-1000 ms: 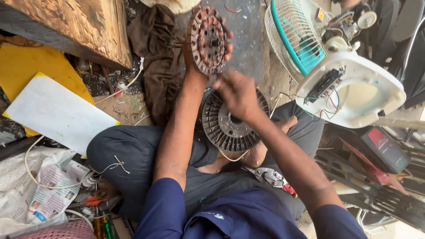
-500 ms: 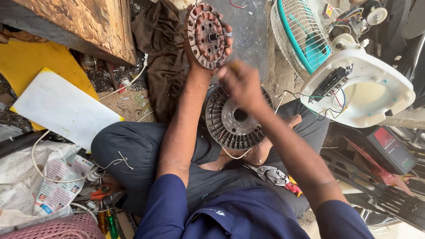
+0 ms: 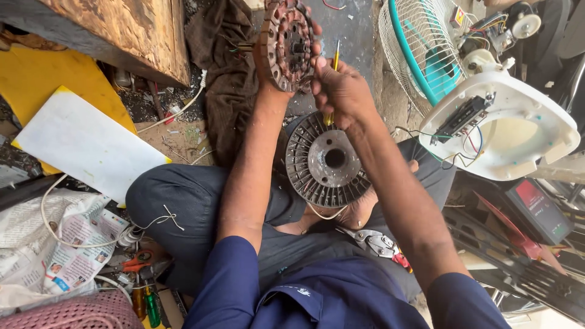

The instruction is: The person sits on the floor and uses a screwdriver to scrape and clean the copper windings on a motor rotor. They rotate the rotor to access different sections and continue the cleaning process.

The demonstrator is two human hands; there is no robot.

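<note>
While the left hand [image 3: 286,73] holds a round copper-wound stator [image 3: 285,42] up on edge, its fingers wrapped behind the rim, the right hand [image 3: 341,91] pinches a yellow-handled screwdriver [image 3: 333,85] just beside that stator. Below the stator, a ribbed metal rotor disc [image 3: 326,161] rests on the lap.
</note>
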